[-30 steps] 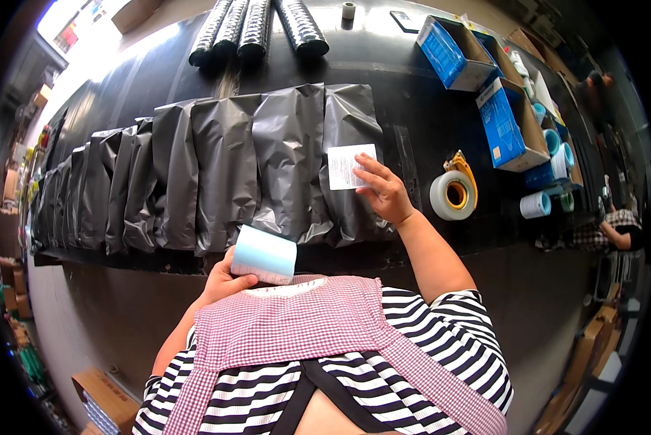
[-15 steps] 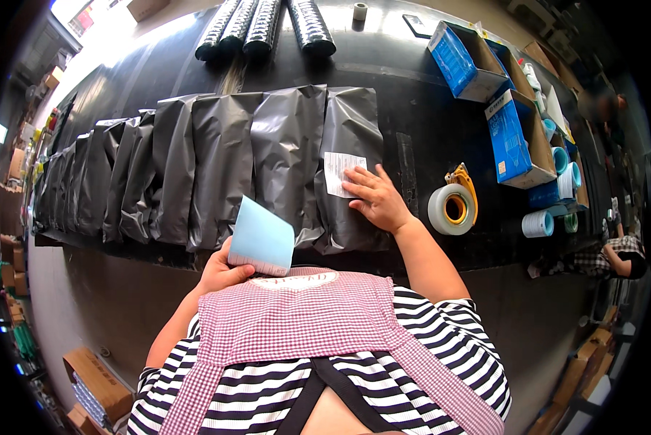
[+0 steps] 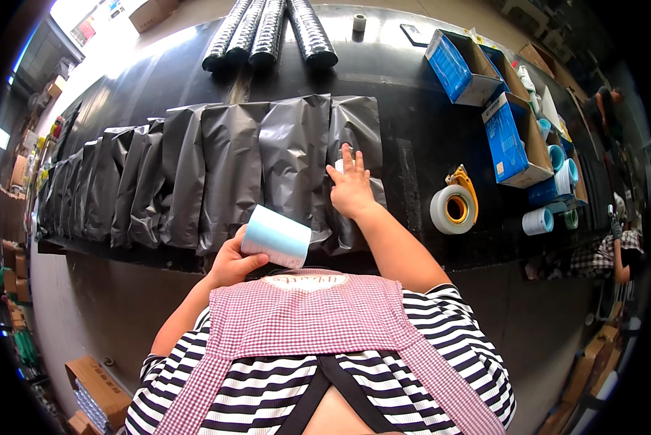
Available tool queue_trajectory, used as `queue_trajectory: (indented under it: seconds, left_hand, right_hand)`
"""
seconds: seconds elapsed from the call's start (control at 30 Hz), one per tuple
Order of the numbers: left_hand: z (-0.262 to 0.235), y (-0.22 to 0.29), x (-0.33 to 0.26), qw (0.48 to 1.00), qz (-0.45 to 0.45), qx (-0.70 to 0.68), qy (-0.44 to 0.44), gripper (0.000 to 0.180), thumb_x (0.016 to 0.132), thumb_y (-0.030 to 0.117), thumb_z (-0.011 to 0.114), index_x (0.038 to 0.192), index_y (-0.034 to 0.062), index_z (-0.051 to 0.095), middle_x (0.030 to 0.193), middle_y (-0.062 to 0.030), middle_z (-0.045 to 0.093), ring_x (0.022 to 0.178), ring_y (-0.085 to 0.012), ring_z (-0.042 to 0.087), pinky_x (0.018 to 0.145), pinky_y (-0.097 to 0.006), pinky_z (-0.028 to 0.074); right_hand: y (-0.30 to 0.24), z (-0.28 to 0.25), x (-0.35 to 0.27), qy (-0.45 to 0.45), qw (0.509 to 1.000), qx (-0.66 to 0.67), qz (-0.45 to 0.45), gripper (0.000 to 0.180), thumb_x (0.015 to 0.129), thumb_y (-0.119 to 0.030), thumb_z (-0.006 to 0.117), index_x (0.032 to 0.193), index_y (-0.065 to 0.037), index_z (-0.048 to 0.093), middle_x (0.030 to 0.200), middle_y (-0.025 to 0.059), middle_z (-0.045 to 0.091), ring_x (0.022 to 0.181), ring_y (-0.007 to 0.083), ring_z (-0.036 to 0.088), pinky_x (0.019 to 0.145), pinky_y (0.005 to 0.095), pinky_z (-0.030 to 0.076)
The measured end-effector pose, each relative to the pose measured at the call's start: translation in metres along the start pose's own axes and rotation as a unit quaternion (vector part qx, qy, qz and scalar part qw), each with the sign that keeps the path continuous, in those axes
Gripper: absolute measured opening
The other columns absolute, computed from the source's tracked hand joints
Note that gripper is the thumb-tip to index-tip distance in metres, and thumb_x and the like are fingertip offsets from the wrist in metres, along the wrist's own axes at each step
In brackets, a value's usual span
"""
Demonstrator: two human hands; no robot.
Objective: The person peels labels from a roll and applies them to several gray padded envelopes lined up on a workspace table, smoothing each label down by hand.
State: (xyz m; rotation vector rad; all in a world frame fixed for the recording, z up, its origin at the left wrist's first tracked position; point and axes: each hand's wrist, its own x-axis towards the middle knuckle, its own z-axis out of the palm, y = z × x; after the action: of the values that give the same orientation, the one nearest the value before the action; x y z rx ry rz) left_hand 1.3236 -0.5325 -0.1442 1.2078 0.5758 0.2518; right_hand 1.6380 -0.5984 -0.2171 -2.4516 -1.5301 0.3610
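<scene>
My left hand [image 3: 232,262] is closed on a curled strip of labels [image 3: 276,233], light blue on its backing and white with print along the lower edge. The thumb presses on the strip near the table's front edge. My right hand [image 3: 351,190] lies on the rightmost grey plastic mailing bag [image 3: 356,116], fingers stretched out and spread. Beneath those fingers a white label [image 3: 340,166] shows only a small corner; the hand covers the rest. Several more grey bags [image 3: 231,145] overlap in a row to the left.
A tape dispenser with clear tape [image 3: 443,211] lies right of the bags. Blue boxes [image 3: 510,141] and label rolls [image 3: 537,222] stand at the right. Black rolls [image 3: 267,40] lie at the back, near a small roll [image 3: 359,22] and a phone [image 3: 414,34]. Another person [image 3: 619,250] is at far right.
My right hand has turned and slid left over the label, which was mostly uncovered before. My left hand has shifted slightly right, and the label strip has tilted and curled differently.
</scene>
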Motion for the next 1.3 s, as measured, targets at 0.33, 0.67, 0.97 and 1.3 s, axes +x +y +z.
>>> queue_trajectory:
  seconds: [0.33,0.67,0.97,1.3]
  left_hand:
    - [0.01,0.022,0.006,0.973,0.019,-0.217,0.076,0.035,0.097,0.019,0.064,0.128,0.0049,0.055,0.123,-0.0112,0.063,0.117,-0.0248,0.06,0.108,-0.044,0.045]
    - [0.016,0.024,-0.003,0.966,0.023,-0.251,0.064,0.045,0.1,0.021,0.061,0.137,0.0009,0.046,0.132,-0.0133,0.055,0.126,-0.0276,0.053,0.112,-0.046,0.041]
    - [0.037,0.046,0.002,0.971,-0.007,-0.236,-0.028,0.045,0.09,0.008,0.072,0.13,-0.0031,0.053,0.124,-0.0119,0.062,0.119,-0.0233,0.059,0.108,-0.039,0.044]
    - [0.045,0.041,0.016,0.999,-0.039,-0.012,0.008,0.031,0.091,0.001,0.067,0.121,-0.0009,0.06,0.099,-0.0054,0.067,0.093,-0.0132,0.063,0.09,-0.03,0.052]
  right_hand:
    - [-0.009,0.012,-0.067,0.053,0.996,0.066,0.018,0.052,0.084,-0.011,0.059,0.135,-0.023,0.062,0.165,0.0193,0.003,0.142,0.05,0.029,0.115,0.0507,0.033]
    - [0.074,-0.027,-0.085,0.09,0.986,0.049,0.132,0.054,0.079,-0.003,0.059,0.129,-0.022,0.068,0.165,0.0196,0.009,0.145,0.0455,0.027,0.119,0.0441,0.03]
    - [-0.076,-0.112,-0.128,0.235,0.861,0.046,-0.449,0.049,0.078,-0.016,0.076,0.125,-0.028,0.067,0.146,0.0086,0.052,0.141,0.0286,0.043,0.119,0.0455,0.03]
    - [-0.071,-0.087,-0.097,0.228,0.886,0.141,-0.379,0.067,0.068,-0.004,0.077,0.131,-0.02,0.062,0.122,0.0094,0.06,0.106,0.0301,0.058,0.091,0.0414,0.049]
